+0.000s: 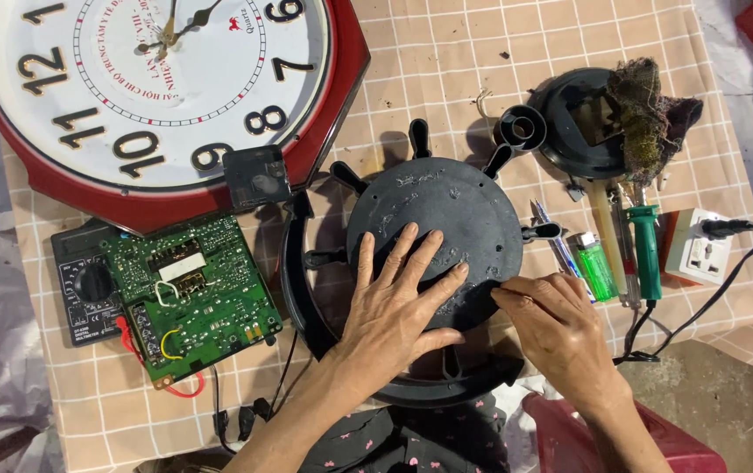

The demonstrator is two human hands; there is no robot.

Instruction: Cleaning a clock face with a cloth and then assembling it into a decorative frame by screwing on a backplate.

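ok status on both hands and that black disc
Left hand flat on black disc. Right hand pinching its edge. Circuit board beside, clear.

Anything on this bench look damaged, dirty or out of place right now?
The green circuit board lies loose, overlapping the multimeter. A frayed, dirty rag is heaped on the black stand.

A round black plastic disc (446, 223) with radiating pegs lies flat.
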